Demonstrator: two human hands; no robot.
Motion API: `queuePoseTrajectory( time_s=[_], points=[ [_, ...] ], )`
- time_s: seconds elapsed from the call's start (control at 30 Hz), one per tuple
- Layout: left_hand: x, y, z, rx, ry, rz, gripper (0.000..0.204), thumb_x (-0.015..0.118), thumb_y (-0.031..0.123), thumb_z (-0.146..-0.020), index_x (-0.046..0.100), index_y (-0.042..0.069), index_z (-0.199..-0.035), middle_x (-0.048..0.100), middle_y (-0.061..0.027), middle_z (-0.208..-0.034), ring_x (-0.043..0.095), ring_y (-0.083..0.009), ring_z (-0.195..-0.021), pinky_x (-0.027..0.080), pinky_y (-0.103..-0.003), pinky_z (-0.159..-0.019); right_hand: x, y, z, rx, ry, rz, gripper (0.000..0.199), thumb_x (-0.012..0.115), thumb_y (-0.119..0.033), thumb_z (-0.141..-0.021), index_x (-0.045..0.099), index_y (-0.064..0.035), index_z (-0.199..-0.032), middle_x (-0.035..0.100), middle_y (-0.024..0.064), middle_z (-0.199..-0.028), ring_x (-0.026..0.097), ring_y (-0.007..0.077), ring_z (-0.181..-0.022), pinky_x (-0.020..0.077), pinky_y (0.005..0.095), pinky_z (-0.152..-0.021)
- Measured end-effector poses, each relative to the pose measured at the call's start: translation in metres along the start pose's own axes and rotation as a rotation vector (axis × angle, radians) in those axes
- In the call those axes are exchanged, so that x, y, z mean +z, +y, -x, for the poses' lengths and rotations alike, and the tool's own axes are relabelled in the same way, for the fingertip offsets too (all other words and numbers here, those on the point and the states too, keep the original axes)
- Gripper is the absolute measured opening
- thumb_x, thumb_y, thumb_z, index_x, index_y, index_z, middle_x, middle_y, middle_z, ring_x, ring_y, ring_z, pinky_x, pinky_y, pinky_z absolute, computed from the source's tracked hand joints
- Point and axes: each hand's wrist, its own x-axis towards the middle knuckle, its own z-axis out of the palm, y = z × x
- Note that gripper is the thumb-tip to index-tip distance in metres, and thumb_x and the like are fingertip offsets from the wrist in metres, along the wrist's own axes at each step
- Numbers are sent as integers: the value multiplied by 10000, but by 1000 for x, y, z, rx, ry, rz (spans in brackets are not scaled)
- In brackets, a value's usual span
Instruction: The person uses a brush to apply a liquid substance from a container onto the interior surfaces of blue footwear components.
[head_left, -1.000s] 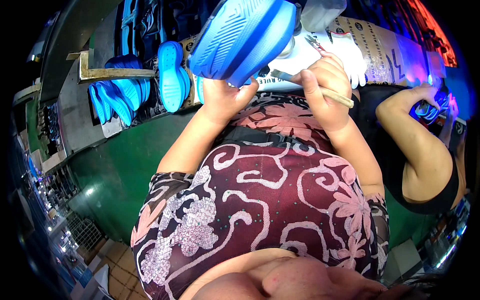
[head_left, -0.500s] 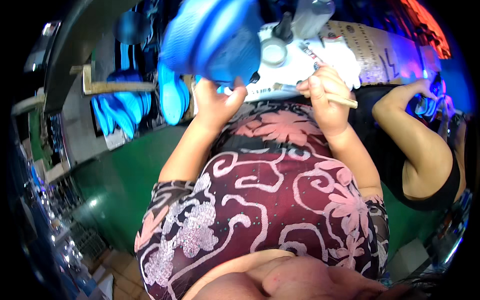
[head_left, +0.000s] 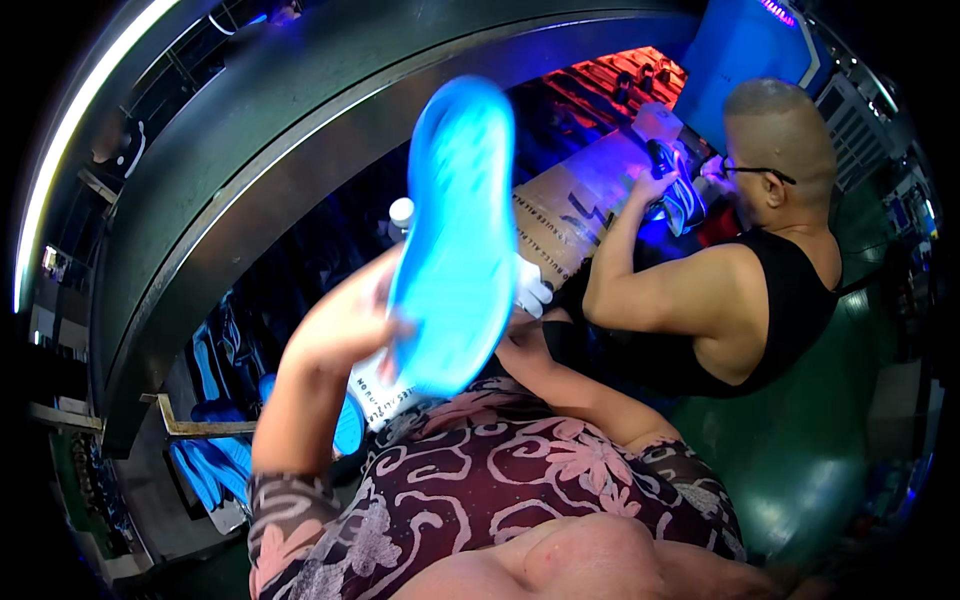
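Observation:
A bright blue shoe sole (head_left: 455,240) stands raised in front of me, its long side nearly upright, slightly smeared by motion. My left hand (head_left: 365,325) is closed on its lower left edge, thumb on the face towards me. Behind the lower right edge of the sole lies my right hand (head_left: 522,330); only a small part near the wrist shows. Its fingers and anything in them are hidden. Close to it is a white glove-like cloth (head_left: 533,287). A white-capped bottle (head_left: 401,212) shows just left of the sole.
A curved dark metal machine frame (head_left: 240,190) arches across the far side. More blue soles (head_left: 212,470) lie at the lower left beside a bracket (head_left: 195,428). Printed cardboard (head_left: 570,205) covers the bench. To the right, a co-worker (head_left: 750,300) handles a blue shoe (head_left: 682,195).
The view has swung up and right, bringing the co-worker into fuller sight. My left hand has turned the sole upright. My right hand, earlier holding a brush, is now mostly hidden behind it.

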Motion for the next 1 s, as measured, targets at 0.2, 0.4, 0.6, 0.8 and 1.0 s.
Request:
queuePoseTrajectory(
  time_s=[0.2, 0.4, 0.6, 0.8, 1.0],
  points=[
    [-2, 112, -224, 262, 330, 658, 401, 554, 172, -909, 464, -77, -1209, 605, -256, -1066, 631, -303, -974, 540, -277, -852, -33, 12, 3, 19, -75, 54, 287, 519, -131, -924, 628, 14, -700, 570, 83, -601, 529, 155, -543, 420, 284, -545],
    [34, 58, -167, 535, 166, 323, 454, 487, 280, -943, 415, -10, -1285, 601, -233, -1089, 613, -322, -1023, 467, -381, -961, -36, 24, 11, 278, -17, -57, 296, 537, -157, -913, 643, -4, -682, 605, 97, -607, 578, 193, -571, 439, 308, -560],
    [-55, -80, 1, 242, 767, -174, 378, 552, 251, -925, 509, 24, -1224, 627, -103, -932, 632, -175, -863, 515, -284, -749, -17, 21, 12, 176, -59, -66, 300, 536, -156, -913, 639, 3, -680, 591, 93, -585, 563, 223, -553, 443, 328, -582],
    [-106, -219, 241, -130, 1409, -1324, 335, 645, 78, -764, 591, -4, -1084, 597, -177, -1017, 572, -326, -963, 443, -393, -886, 15, 20, 12, 351, -135, -194, 318, 540, -208, -927, 649, 9, -721, 599, 66, -601, 557, 132, -571, 433, 283, -544],
    [-107, -304, 350, -755, 1529, -950, 541, 640, 233, -792, 484, 9, -1259, 584, -250, -1131, 559, -407, -1036, 430, -447, -916, 38, 12, 10, 419, -268, -175, 301, 506, -203, -952, 645, -5, -774, 622, 41, -683, 552, 97, -625, 449, 242, -597]
  ],
)
